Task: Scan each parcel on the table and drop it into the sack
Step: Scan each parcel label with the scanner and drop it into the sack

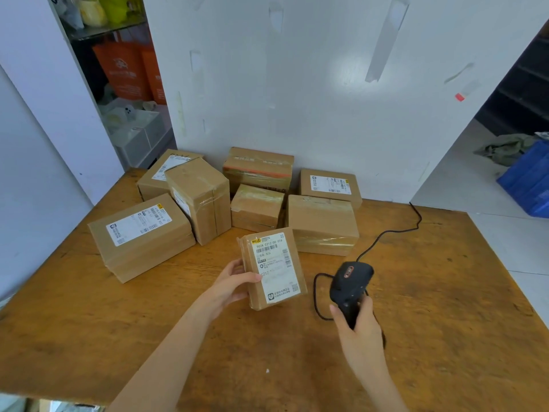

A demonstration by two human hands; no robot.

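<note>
1. The right hand (358, 328) is nearest, above the front right of the tabletop (118, 337). Its fingers (338, 315) are wrapped round the grip of a black scanner (350, 282), whose head points away and up.
2. The scanner's cable (386, 236) loops on the tabletop just left of the hand, then runs back right to the wall (297, 84).
3. The left hand (231, 285) is slightly farther and left of the scanner. It holds a small parcel (274, 267) by its left edge, thumb (252, 277) on top and the other fingers under or behind it.
4. The parcel is at mid-table, tilted, with its white label (274, 275) facing up. I cannot tell whether its lower end touches the tabletop.
5. Seven more boxes (322, 224) sit behind it in a cluster against the wall, and three of them show labels.
6. A blue crate (528, 179) stands on the floor at far right.
</note>
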